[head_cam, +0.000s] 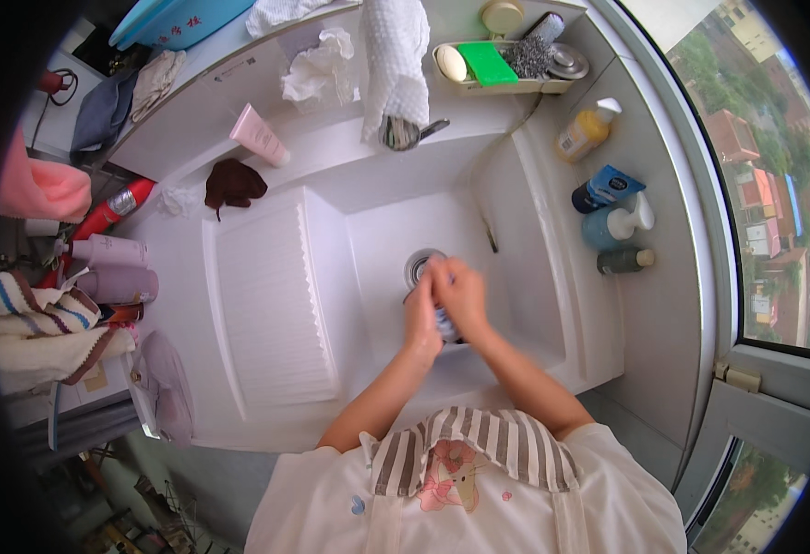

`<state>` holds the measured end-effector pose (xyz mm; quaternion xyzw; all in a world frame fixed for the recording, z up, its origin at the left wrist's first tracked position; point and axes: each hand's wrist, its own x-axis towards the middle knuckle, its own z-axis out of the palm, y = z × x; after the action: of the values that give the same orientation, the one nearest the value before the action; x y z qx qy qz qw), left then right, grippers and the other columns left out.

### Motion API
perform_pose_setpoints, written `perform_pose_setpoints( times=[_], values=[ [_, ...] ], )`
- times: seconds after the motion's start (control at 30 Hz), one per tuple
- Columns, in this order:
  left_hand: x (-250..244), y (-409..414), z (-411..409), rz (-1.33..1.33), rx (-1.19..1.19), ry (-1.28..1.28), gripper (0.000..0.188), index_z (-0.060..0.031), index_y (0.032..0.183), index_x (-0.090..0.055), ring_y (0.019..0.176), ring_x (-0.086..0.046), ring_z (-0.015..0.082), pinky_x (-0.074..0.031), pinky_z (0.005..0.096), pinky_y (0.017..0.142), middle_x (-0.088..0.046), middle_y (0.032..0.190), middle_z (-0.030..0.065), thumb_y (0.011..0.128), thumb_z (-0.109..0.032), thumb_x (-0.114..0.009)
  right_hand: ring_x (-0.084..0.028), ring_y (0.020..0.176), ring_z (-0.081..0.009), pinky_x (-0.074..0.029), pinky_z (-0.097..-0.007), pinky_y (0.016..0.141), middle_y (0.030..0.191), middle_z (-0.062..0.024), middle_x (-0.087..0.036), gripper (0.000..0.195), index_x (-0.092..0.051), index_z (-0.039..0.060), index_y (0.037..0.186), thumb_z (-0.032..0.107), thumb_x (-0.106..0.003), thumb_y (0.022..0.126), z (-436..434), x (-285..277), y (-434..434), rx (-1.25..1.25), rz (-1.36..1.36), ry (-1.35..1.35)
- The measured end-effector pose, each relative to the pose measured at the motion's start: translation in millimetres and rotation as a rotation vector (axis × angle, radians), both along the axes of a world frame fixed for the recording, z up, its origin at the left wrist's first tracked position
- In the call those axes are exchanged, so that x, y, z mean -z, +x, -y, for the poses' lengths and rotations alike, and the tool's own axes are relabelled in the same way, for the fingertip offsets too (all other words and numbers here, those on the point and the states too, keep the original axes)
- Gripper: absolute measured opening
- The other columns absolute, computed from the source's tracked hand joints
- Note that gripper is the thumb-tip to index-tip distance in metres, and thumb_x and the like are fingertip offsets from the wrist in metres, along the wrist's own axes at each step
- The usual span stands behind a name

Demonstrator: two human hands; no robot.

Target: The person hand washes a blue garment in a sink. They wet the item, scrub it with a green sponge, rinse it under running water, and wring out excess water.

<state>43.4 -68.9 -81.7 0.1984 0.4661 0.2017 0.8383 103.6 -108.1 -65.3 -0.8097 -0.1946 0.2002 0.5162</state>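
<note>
My left hand (418, 310) and my right hand (465, 294) press together low over the sink basin (391, 228), in front of the drain (416, 269). Squeezed between the palms is a small blue-and-white patterned item (445, 326), probably cloth. Most of it is hidden by the fingers, and motion blurs it. Some dark edges of it show beside and below the hands. The faucet (401, 133), with a white textured towel (398, 62) draped over it, stands at the back of the basin.
A ribbed washboard (266, 298) slopes left of the basin. A dark brown cloth (235, 183) and a pink tube (259, 135) lie behind it. Bottles, including a yellow pump bottle (585, 131), line the right ledge. A soap tray (550, 86) sits at the back; a window (778, 173) is right.
</note>
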Motion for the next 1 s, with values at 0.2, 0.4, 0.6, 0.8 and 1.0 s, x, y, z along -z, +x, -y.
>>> perform_pose_setpoints(
  times=[0.2,0.4,0.6,0.8,1.0],
  values=[
    [6.8,0.5,-7.4,-0.098,-0.177,-0.048,0.031,-0.0114,0.067,-0.047,0.057,-0.042,0.0093,-0.036,0.0254,0.05,-0.043,0.064,-0.0021,0.089,-0.033,-0.051,-0.049,0.047,-0.0308,-0.04,-0.0367,0.047,0.055,-0.0166,-0.053,0.04,-0.055,0.0007,0.063,0.033,-0.054,0.086,5.4,35.6,-24.1,-0.078,0.316,-0.057],
    [54.3,-16.9,-35.3,0.108,-0.048,0.081,0.026,-0.0086,0.073,-0.049,0.063,-0.05,0.012,-0.043,0.0297,0.053,-0.049,0.069,0.0008,0.088,-0.029,-0.051,-0.05,0.046,-0.0272,-0.041,-0.035,0.047,0.057,-0.0147,-0.054,0.03,-0.056,0.0014,0.062,0.02,-0.056,0.086,0.4,14.3,-40.3,-0.17,0.365,0.231],
    [1.9,-5.9,-5.5,-0.093,0.126,-0.017,0.025,-0.0137,0.069,-0.047,0.061,-0.047,0.0093,-0.039,0.0284,0.054,-0.047,0.065,-0.0028,0.086,-0.03,-0.055,-0.055,0.051,-0.0259,-0.042,-0.0346,0.048,0.061,-0.0153,-0.058,0.031,-0.06,0.0029,0.065,0.024,-0.054,0.087,8.0,39.9,4.5,-0.04,-0.092,-0.07],
    [5.5,3.8,-18.7,-0.148,-0.039,-0.064,0.022,-0.0147,0.068,-0.046,0.051,-0.043,0.0081,-0.037,0.0261,0.051,-0.042,0.059,-0.0049,0.086,-0.027,-0.053,-0.055,0.046,-0.0222,-0.04,-0.0358,0.045,0.056,-0.0183,-0.053,0.039,-0.056,-0.0005,0.06,0.03,-0.057,0.084,10.4,18.0,-35.8,-0.23,0.378,-0.088],
    [-6.1,-0.8,-7.5,-0.038,0.24,0.132,0.029,-0.0125,0.065,-0.045,0.054,-0.038,0.0052,-0.03,0.0218,0.05,-0.04,0.058,-0.0034,0.088,-0.027,-0.057,-0.057,0.069,-0.0133,-0.045,-0.0304,0.064,0.071,-0.0073,-0.062,0.052,-0.062,0.0011,0.081,0.049,-0.044,0.09,30.8,69.7,25.3,-0.262,-0.604,0.071]
  ],
)
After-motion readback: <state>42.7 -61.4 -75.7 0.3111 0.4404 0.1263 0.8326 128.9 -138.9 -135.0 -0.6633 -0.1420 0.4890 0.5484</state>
